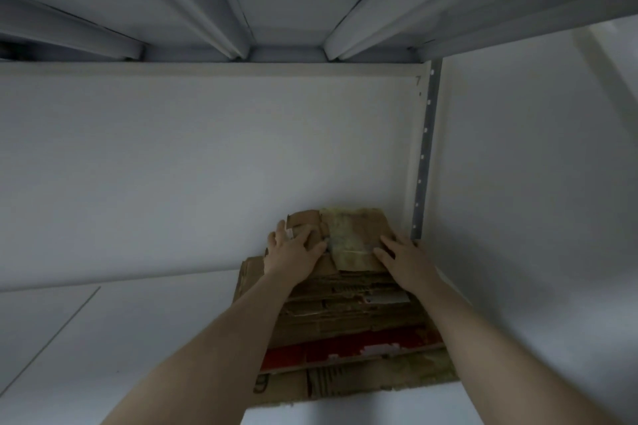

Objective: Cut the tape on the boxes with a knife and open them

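Cardboard boxes (345, 317), flattened and stacked, lie in the back right corner of the shelf (138, 338). The left hand (297, 252) and right hand (404, 260) rest flat on the top one, apart from each other, fingers straight and gripping nothing.

The stacked flattened boxes (345, 307) are brown corrugated cardboard. The top piece carries a translucent, yellowish tape patch (348, 238). One red layer (345, 350) low in the stack shows small white marks. The bottom sheet (286, 386) bears dark printing. The shelf (138, 338) is pale grey-white; its upright (426, 148) is grey with a row of light holes.
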